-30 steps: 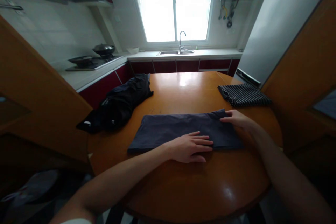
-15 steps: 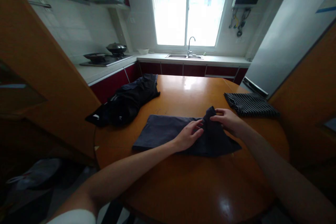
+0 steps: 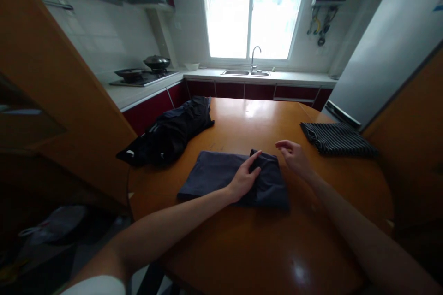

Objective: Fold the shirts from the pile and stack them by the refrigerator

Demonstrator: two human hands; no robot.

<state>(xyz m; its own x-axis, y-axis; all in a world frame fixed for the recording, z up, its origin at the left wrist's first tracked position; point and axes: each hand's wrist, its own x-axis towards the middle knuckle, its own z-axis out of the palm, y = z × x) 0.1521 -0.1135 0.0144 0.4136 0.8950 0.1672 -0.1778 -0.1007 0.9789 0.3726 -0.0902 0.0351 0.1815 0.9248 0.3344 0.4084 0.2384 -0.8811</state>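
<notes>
A dark grey-blue garment [image 3: 216, 173] lies flat before me, its right end folded over toward the left. What kind of garment it is, I cannot tell. My left hand [image 3: 245, 179] rests on the folded-over part near its edge, fingers spread and holding nothing. Just off the garment's right side, my right hand [image 3: 293, 156] hovers above the table with its fingers loosely bent and apart, nothing in them.
The garment is on a round wooden table [image 3: 256, 124]. Rumpled black clothing [image 3: 173, 133] lies at the back left, and a folded striped cloth [image 3: 337, 138] at the right. Beyond are a sink [image 3: 237, 73], a stove [image 3: 143, 78] and a fridge [image 3: 377, 50].
The garment's right end has been folded over to the left. My right hand has let go of the cloth; my left hand has shifted slightly left and now lies on the fold.
</notes>
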